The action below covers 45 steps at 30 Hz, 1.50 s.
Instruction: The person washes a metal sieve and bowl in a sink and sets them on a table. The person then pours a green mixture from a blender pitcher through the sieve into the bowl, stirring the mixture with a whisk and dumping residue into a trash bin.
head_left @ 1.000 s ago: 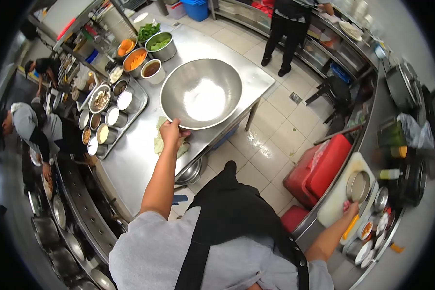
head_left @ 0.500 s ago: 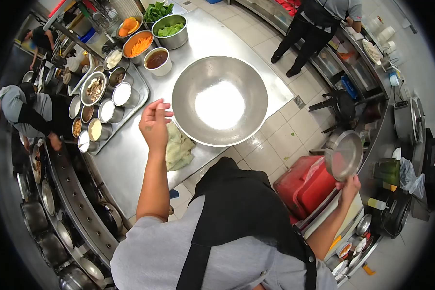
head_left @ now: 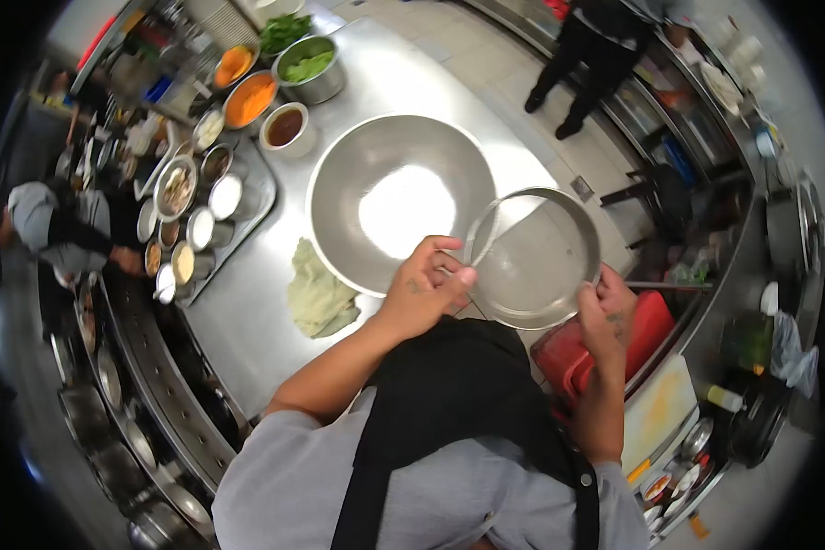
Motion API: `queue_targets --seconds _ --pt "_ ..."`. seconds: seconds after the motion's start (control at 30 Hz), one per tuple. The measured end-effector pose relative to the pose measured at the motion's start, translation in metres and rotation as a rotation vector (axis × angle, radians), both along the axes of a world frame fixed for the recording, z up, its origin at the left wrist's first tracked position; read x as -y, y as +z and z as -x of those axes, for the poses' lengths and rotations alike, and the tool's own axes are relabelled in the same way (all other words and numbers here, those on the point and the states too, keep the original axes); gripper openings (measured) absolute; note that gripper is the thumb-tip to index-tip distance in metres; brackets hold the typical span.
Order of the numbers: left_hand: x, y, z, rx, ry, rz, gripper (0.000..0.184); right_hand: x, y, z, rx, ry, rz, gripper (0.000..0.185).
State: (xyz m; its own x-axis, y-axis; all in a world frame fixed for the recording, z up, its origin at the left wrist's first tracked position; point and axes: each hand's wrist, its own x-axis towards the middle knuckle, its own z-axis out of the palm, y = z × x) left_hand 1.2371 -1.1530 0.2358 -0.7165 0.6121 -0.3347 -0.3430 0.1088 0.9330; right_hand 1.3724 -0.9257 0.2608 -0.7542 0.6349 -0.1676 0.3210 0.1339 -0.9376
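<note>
A round metal-rimmed sieve (head_left: 541, 261) with a see-through mesh is held up in front of my apron, off the right edge of the large steel bowl (head_left: 344, 215). My right hand (head_left: 605, 307) grips its right rim. On the opposite side, my left hand (head_left: 426, 289) has thumb and curled fingers at the left rim; their exact contact is partly hidden. The wide bowl stands on the steel table with bright glare on its bottom. Left of my left forearm lies a crumpled pale green cloth (head_left: 316, 293).
A tray (head_left: 261, 197) of small metal containers stands on the left of the table. Beyond it are a cup of brown sauce (head_left: 286, 128), orange shreds (head_left: 250, 103) and greens. A red bin (head_left: 646, 335) is at my right. Co-workers stand far left and upper right.
My right hand has brought the sieve leftward from the right-hand side to in front of me. My left hand has moved right from beside the bowl to the sieve's rim.
</note>
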Motion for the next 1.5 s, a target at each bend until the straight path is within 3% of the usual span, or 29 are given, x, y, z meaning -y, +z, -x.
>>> queue_targets --seconds 0.1,0.13,0.2,0.3,0.33,0.37,0.43,0.5,0.53,0.57,0.6,0.63,0.7,0.73,0.8,0.83,0.9,1.03,1.37,1.5 --pt "-0.026 0.001 0.006 -0.211 0.001 0.167 0.050 -0.019 -0.008 0.003 0.139 0.105 -0.064 0.042" --pt "-0.036 0.008 0.005 -0.298 0.032 0.212 0.049 -0.024 -0.010 0.004 0.114 0.114 0.045 0.044" --pt "-0.044 -0.016 0.008 -0.366 0.166 0.117 0.043 -0.044 -0.016 0.006 -0.043 0.249 -0.112 0.040" --pt "-0.055 -0.020 0.009 -0.641 0.309 0.273 0.034 -0.085 0.003 -0.015 -0.190 0.304 -0.225 0.043" --pt "-0.044 -0.033 0.023 -0.548 0.305 0.302 0.038 -0.112 0.000 -0.030 -0.279 0.090 -0.238 0.043" --pt "-0.058 -0.035 0.020 -0.612 0.583 0.370 0.039 -0.142 -0.011 -0.043 -0.365 -0.110 -0.245 0.042" --pt "-0.062 -0.015 0.031 -0.417 0.499 0.256 0.038 -0.215 -0.024 -0.079 -0.471 -0.517 -0.321 0.036" --pt "-0.055 -0.030 0.057 -0.367 0.537 0.205 0.036 -0.293 -0.037 -0.131 -0.497 -0.999 -0.549 0.037" --pt "-0.054 -0.035 0.065 -0.353 0.552 0.169 0.035 -0.311 -0.012 -0.169 -0.380 -1.132 -0.537 0.039" --pt "-0.045 -0.050 0.083 -0.302 0.470 0.129 0.031 -0.346 -0.015 -0.210 -0.337 -1.294 -0.799 0.043" --pt "-0.061 -0.042 0.077 -0.274 0.448 0.138 0.029 -0.364 0.004 -0.239 -0.472 -1.436 -0.750 0.053" --pt "-0.081 -0.026 0.060 -0.247 0.426 0.151 0.028 -0.377 0.023 -0.271 -0.178 -1.647 -0.839 0.066" --pt "-0.118 -0.016 0.044 -0.224 0.465 0.164 0.026 -0.413 0.042 -0.321 -0.097 -1.799 -0.980 0.088" --pt "-0.129 -0.025 0.048 -0.311 0.411 0.143 0.027 -0.430 0.049 -0.338 -0.015 -1.793 -1.080 0.095" --pt "-0.147 -0.039 0.054 -0.479 0.303 0.104 0.027 -0.453 0.060 -0.363 0.117 -1.575 -1.048 0.090" --pt "-0.179 -0.019 0.028 -0.548 0.385 0.092 0.028 -0.459 0.060 -0.371 0.217 -1.434 -1.152 0.081" --pt "-0.198 -0.012 0.025 -0.506 0.323 0.087 0.028 -0.470 0.055 -0.380 0.409 -1.122 -1.335 0.064" --pt "-0.232 -0.001 0.005 -0.463 0.299 0.041 0.029 -0.478 0.047 -0.380 0.381 -0.912 -1.389 0.036" --pt "-0.244 -0.005 -0.003 -0.493 0.186 0.018 0.037 -0.477 0.057 -0.374 0.595 -0.824 -1.308 0.061" --pt "-0.240 -0.020 -0.002 -0.454 0.336 0.000 0.036 -0.484 0.068 -0.374 0.650 -0.809 -1.227 0.064"
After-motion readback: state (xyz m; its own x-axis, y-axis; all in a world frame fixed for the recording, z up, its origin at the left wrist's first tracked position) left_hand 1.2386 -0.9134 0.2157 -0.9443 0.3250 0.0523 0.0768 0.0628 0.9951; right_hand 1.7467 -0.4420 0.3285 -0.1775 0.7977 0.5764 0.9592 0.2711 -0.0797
